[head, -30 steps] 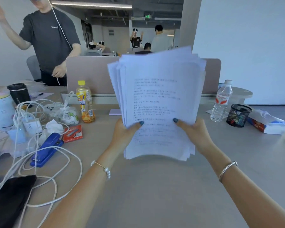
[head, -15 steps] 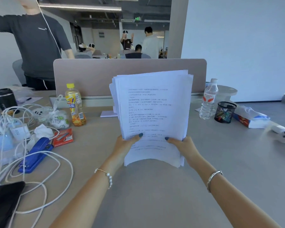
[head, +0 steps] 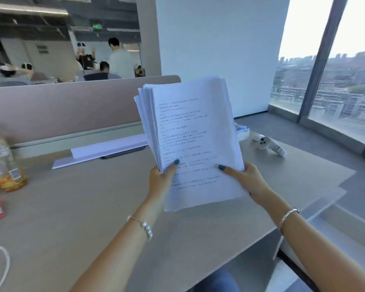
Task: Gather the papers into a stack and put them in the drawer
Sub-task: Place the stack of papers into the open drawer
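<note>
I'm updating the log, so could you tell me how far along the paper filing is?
Gathering looks done: the papers form one stack, edges still fanned. Left hand and right hand hold it upright above the desk. Left: putting it in the drawer, which isn't clearly in view.

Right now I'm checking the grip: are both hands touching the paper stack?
Touching. The head view shows the left hand and right hand pinching the paper stack, thumbs on its front sheet.

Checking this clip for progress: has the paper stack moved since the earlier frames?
Yes. The paper stack, held by the left hand and right hand, has shifted right along the desk divider, now at its right end.
</note>
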Demonstrator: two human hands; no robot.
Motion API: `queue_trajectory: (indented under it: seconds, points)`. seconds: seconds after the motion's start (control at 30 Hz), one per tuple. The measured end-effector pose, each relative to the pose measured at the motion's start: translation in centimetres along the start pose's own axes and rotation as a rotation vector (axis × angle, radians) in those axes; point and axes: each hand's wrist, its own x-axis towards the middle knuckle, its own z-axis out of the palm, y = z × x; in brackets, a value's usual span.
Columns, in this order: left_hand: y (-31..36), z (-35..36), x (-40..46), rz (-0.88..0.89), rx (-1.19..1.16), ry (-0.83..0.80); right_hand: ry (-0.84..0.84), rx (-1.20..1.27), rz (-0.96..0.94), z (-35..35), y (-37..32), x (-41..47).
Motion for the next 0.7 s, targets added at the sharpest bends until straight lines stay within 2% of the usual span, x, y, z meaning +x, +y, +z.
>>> queue_trajectory:
  seconds: [0.07,0.23,0.4,0.53,0.7]
  points:
    - [-0.2,3.1,-0.3,-0.017,-0.05,-0.02,0.043,0.088,-0.006,-3.1,0.5,-1.1]
    - [-0.9,10.9,-2.6,-0.07,-0.184,-0.103,0.115,0.507,-0.031,-8.7,2.2,-3.9]
    - [-1.9,19.1,-7.1,-0.223,-0.336,-0.26,0.22,0.505,-0.044,-11.5,4.4,-6.7]
    - [-3.7,23.6,-9.6,-0.298,-0.317,-0.4,0.38,0.513,-0.077,-15.6,5.3,-8.6]
    - [-5.5,27.4,-10.6,-0.342,-0.246,-0.554,0.486,0.464,-0.084,-21.1,6.2,-11.5]
